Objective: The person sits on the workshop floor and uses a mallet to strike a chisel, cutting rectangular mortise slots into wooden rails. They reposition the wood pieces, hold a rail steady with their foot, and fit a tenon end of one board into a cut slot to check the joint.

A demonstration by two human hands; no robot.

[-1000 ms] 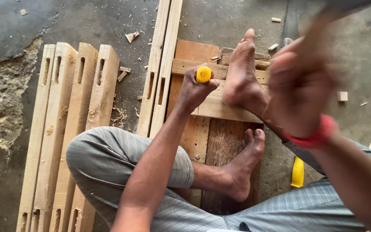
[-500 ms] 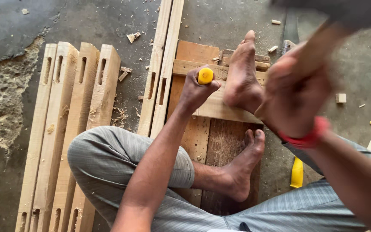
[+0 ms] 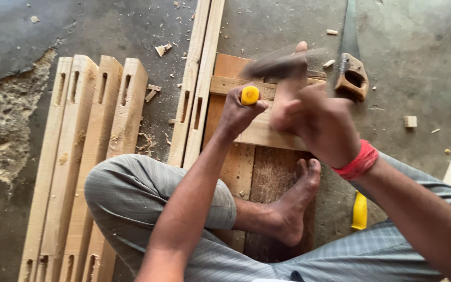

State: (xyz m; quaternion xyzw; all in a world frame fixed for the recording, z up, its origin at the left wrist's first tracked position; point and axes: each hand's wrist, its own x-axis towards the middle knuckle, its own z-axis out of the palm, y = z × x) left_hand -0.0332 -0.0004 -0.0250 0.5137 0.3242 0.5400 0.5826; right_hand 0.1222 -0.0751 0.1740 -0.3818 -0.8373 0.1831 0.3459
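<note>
Over on the left, four mortised wooden posts (image 3: 87, 156) lie side by side on the concrete floor (image 3: 22, 31), each with slots cut through it, and shavings and small offcuts are scattered around them. Just beside them, two more slotted rails (image 3: 197, 89) run up and away, close together.

The person sits on the floor with the knees spread, in grey checked trousers. The left hand (image 3: 236, 112) is clenched around a yellow-handled chisel (image 3: 250, 95), held upright with its butt end showing above the fist; its blade is hidden by the hand. It stands on a pale wooden workpiece (image 3: 259, 133) that lies across a darker board (image 3: 267, 172) under the person's legs. One bare foot (image 3: 291, 89) presses down on the workpiece just beside the chisel; the other foot (image 3: 293, 209) rests on the dark board.

The right hand (image 3: 322, 125), with a red band (image 3: 360, 161) at the wrist, is closed around a mallet or hammer (image 3: 275, 65) that is only a blur above the chisel.

Further right, a handsaw (image 3: 352, 73) lies on the floor, well apart from the hands, and a second yellow handle (image 3: 359, 210) peeps out by the right knee.
</note>
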